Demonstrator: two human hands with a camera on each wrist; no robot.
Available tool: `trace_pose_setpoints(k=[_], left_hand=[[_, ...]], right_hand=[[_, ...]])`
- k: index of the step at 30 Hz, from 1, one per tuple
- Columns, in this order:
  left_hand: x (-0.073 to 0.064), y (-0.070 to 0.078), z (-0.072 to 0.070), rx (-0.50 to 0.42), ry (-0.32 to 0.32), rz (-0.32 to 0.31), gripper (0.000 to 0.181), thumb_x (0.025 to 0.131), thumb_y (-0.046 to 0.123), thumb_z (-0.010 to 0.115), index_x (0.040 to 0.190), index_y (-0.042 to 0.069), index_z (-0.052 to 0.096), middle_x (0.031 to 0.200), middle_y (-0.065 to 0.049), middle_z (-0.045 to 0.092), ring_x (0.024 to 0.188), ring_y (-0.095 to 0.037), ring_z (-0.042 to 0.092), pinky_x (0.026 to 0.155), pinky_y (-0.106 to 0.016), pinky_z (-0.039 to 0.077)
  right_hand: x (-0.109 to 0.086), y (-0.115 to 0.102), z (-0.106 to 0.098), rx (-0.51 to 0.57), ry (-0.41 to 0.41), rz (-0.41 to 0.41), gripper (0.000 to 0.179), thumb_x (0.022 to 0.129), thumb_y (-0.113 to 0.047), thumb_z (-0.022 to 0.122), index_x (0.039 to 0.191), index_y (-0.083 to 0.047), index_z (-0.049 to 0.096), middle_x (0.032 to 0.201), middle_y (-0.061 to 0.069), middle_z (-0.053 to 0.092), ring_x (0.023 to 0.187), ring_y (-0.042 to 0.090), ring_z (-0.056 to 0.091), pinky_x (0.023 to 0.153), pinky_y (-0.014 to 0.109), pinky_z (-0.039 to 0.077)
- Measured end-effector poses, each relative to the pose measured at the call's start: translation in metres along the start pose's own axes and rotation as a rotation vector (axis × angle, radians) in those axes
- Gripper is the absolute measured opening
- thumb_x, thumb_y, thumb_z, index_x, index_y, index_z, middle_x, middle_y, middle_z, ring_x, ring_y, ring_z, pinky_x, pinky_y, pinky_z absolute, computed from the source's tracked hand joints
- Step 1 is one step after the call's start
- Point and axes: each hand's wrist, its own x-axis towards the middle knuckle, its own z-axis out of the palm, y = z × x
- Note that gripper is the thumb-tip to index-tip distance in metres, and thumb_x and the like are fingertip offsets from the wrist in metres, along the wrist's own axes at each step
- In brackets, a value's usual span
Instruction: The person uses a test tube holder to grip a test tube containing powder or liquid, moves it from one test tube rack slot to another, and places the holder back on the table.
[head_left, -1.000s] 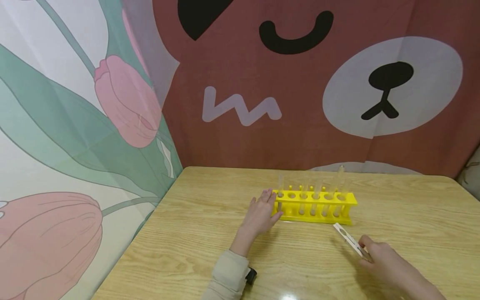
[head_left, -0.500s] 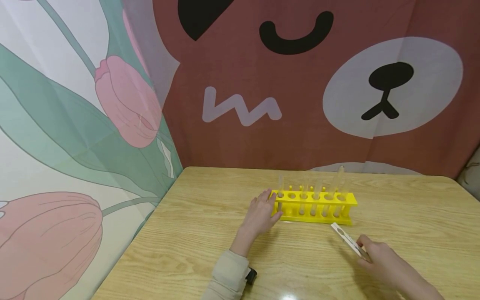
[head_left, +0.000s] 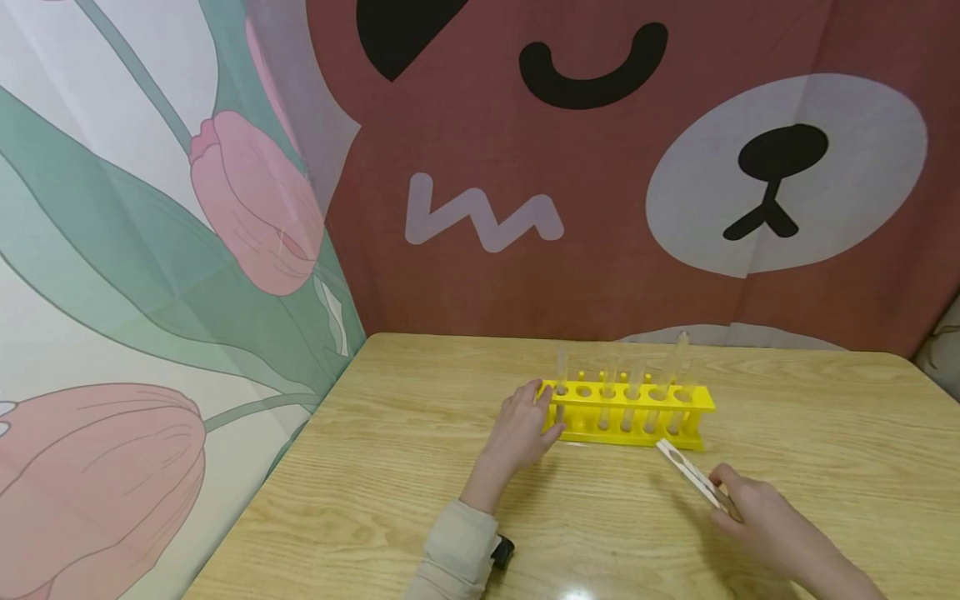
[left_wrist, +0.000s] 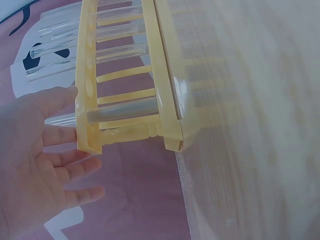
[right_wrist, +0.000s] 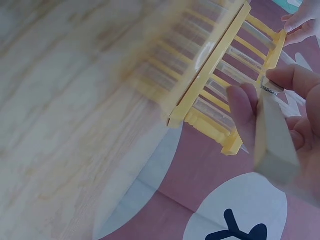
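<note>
A yellow test tube rack stands on the wooden table with several clear test tubes in its holes. At its left end is a lone test tube, and the hole beside it has none. My left hand rests on that end of the rack, fingers fairly straight along the top plate and the thumb at its near side. My right hand pinches a pale wooden test tube clamp between thumb and fingers. The clamp's front end points at the rack's lower right front, its wooden handle close to the right wrist camera.
The wooden table reaches to a hanging cloth printed with a bear face at the back. Another cloth with tulips hangs along the left. A taller test tube leans up at the rack's right side.
My right hand has shifted slightly left, bringing the clamp's front end left and up, closer to the rack's front edge. The left hand and the rack have stayed in place.
</note>
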Motion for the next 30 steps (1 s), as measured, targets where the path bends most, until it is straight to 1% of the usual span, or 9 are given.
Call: trace_pose_setpoints(k=[8,16,24,30], left_hand=[[0.0,0.0,0.001,0.01,-0.002,0.003,0.056,0.087,0.037,0.056,0.128,0.001,0.048,0.13,-0.014,0.043,0.116,-0.024,0.043,0.091,-0.037,0.038],[0.0,0.0,0.001,0.035,-0.001,0.009,0.057,0.087,0.039,0.055,0.129,0.001,0.047,0.13,-0.013,0.044,0.115,-0.023,0.045,0.09,-0.036,0.039],[0.0,0.0,0.0,0.027,-0.004,-0.001,0.057,0.087,0.039,0.055,0.129,0.002,0.046,0.13,-0.012,0.044,0.115,-0.023,0.045,0.089,-0.036,0.04],[0.0,0.002,-0.002,0.024,-0.009,0.002,0.056,0.086,0.037,0.057,0.128,0.001,0.048,0.13,-0.013,0.045,0.116,-0.023,0.045,0.088,-0.038,0.041]], right_hand=[[0.0,-0.004,0.0,-0.007,0.025,0.002,0.023,0.076,-0.004,0.063,0.094,-0.002,0.05,0.056,-0.003,0.036,0.042,0.005,0.031,0.036,0.019,0.031],[0.001,-0.007,-0.001,0.001,0.014,0.015,0.023,0.077,-0.005,0.063,0.095,-0.001,0.05,0.056,-0.002,0.036,0.043,0.006,0.031,0.037,0.02,0.031],[0.005,-0.012,-0.002,0.009,0.029,-0.009,0.022,0.078,-0.006,0.062,0.096,-0.001,0.051,0.056,-0.003,0.037,0.042,0.005,0.03,0.036,0.019,0.03],[0.007,-0.015,-0.002,0.022,0.006,0.024,0.023,0.079,-0.007,0.062,0.098,0.0,0.051,0.055,-0.002,0.038,0.041,0.006,0.031,0.036,0.019,0.03]])
